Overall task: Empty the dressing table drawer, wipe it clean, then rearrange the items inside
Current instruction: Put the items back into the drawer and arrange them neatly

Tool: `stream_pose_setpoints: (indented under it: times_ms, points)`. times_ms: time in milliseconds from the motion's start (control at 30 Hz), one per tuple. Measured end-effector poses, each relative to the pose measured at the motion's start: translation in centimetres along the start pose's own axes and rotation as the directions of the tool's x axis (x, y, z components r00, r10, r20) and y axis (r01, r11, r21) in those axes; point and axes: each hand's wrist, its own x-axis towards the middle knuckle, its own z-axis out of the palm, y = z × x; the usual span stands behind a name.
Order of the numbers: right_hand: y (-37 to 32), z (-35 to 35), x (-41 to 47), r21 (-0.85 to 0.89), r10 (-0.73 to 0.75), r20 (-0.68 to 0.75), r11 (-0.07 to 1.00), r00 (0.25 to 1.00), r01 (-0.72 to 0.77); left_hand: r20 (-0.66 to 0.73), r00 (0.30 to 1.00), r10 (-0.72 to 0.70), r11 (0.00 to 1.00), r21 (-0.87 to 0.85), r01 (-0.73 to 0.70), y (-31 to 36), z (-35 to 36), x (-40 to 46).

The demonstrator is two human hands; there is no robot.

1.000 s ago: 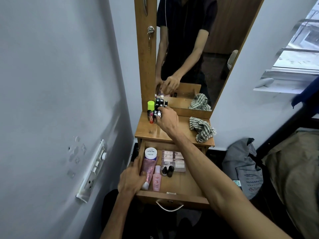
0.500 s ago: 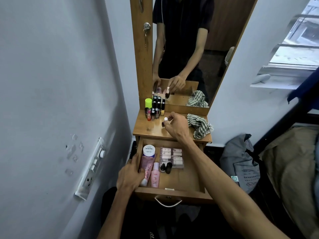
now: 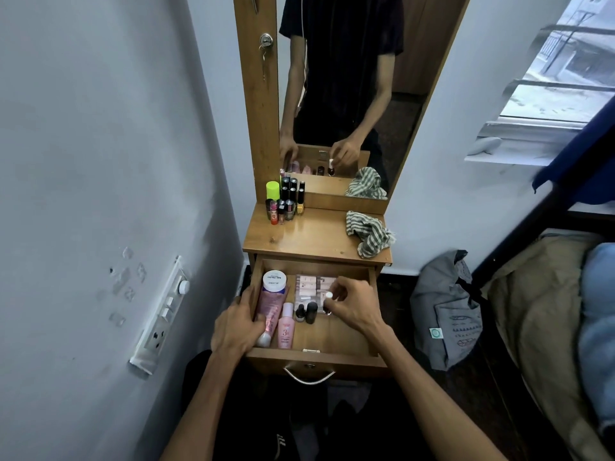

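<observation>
- In the open wooden drawer (image 3: 372,341), the right hand (image 3: 352,304) has come down from the tabletop (image 3: 316,234), fingers pinched on a small dark white-capped bottle (image 3: 328,299).
- Restocking is under way, beside two glossy black-capped bottles (image 3: 307,312).
- Left hand (image 3: 238,327) is curled over the drawer's left wall, touching a smooth pink plastic tube (image 3: 271,307).
- Crumpled striped cloth (image 3: 369,236) lies on the tabletop.

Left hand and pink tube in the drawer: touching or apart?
Touching. The head view shows the left hand over the drawer's left wall, fingers lying against the pink tube.

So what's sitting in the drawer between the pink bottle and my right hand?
Head view: two small dark bottles stand between the pink bottle and the right hand.
</observation>
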Motion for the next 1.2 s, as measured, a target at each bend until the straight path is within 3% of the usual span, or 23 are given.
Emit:
stream_pose_setpoints:
  times_ms: [133, 667, 1000, 1200]
  points:
    - [0.2, 1.7, -1.1, -0.030, 0.058, 0.098, 0.998, 0.994, -0.055, 0.000, 1.000, 0.002, 1.000, 0.001, -0.002, 0.1, 0.1, -0.2]
    - [0.4, 2.5, -1.3, -0.080, 0.096, 0.119, 0.993, 0.988, -0.087, -0.005, 1.000, -0.004, 1.000, 0.017, 0.004, -0.3, 0.4, 0.2]
    - [-6.5, -1.3, 7.4, 0.029, -0.051, -0.167, 0.998, 0.985, 0.057, -0.020, 0.999, 0.036, 0.999, 0.012, -0.036, -0.6, 0.5, 0.4]
    - [-11.4, -1.1, 13.4, -0.069, -0.097, -0.118, 0.994, 0.988, 0.090, -0.083, 0.996, 0.027, 1.000, 0.002, -0.027, -0.2, 0.7, 0.0]
